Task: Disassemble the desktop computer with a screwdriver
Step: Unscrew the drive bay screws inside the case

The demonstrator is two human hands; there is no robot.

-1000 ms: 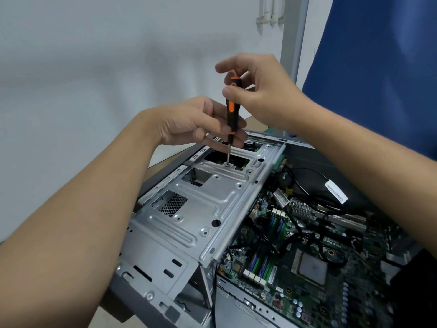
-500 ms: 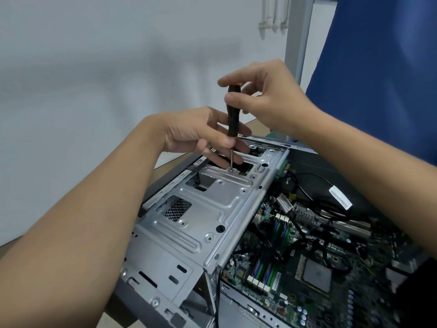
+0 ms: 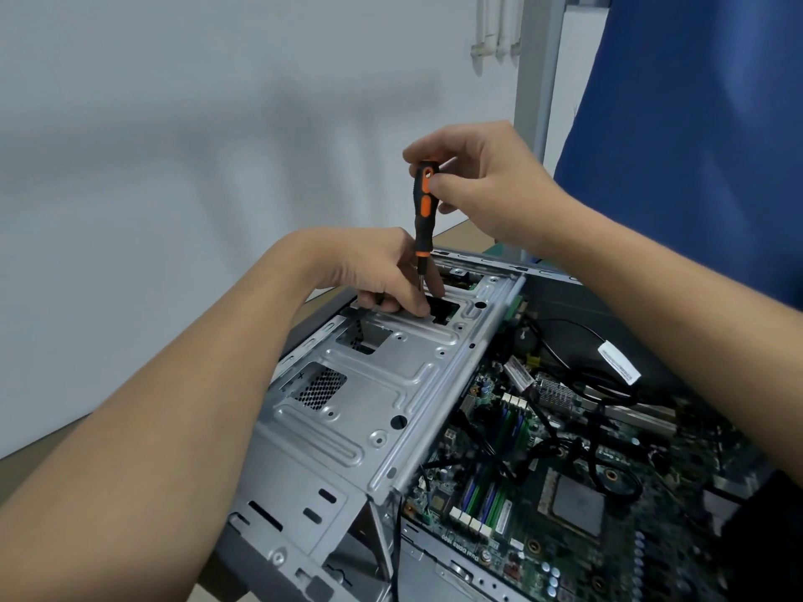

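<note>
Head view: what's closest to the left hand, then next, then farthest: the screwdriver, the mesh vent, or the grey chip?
1. The screwdriver: its shaft is right at the left hand fingers.
2. The mesh vent: on the metal bracket, nearer the camera.
3. The grey chip: down on the board, far right.

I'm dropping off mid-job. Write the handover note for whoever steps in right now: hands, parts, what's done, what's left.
Right hand: pinches the top of the screwdriver handle, with the tool upright.
Left hand: fingers curl round the lower shaft, steadying the tip on the metal drive cage.
Done: the computer case is open and the motherboard is exposed.
Left: the screw under the tip is hidden by fingers, so I cannot tell how far out it is. The cage and board are not yet removed.
</note>
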